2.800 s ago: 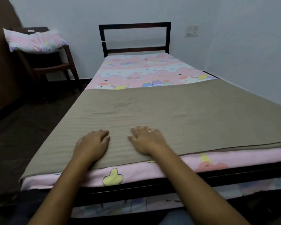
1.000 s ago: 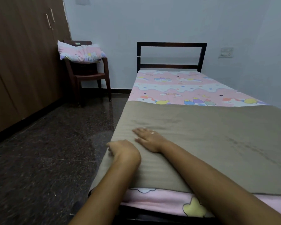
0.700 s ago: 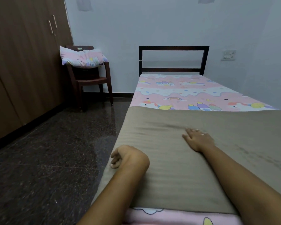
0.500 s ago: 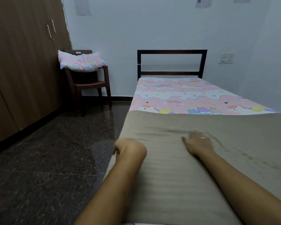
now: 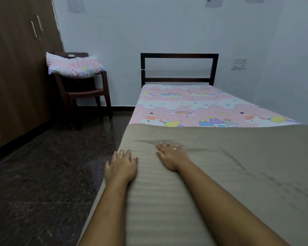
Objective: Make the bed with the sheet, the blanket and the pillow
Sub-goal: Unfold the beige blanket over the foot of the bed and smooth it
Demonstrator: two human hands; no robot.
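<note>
**Q:** Where do the bedclothes lie?
**A:** The pink cartoon-print sheet [image 5: 194, 105] covers the mattress up to the headboard [image 5: 179, 55]. The taupe striped blanket [image 5: 238, 166] overlies its near part, with the far hem running straight across the bed. The matching pillow [image 5: 73, 66] rests on the brown chair [image 5: 85, 91] at far left, well apart from the bed.

**Q:** And the hands?
**A:** Both lie flat with fingers straight, clasping nothing. The left hand [image 5: 122, 166] is at the blanket's left edge; blur hides whether its fingertips overhang that edge. The right hand [image 5: 171, 157] presses the cloth just to its right, with a shallow ripple at the fingertips.

**Q:** How will these things handle?
**A:** Blanket: probably thin, soft and light. It should slide and ruck under a palm, so smooth it with flat outward strokes, or pinch the far hem at its corners to pull. Pillow: soft and light, best gripped by both short ends.
</note>
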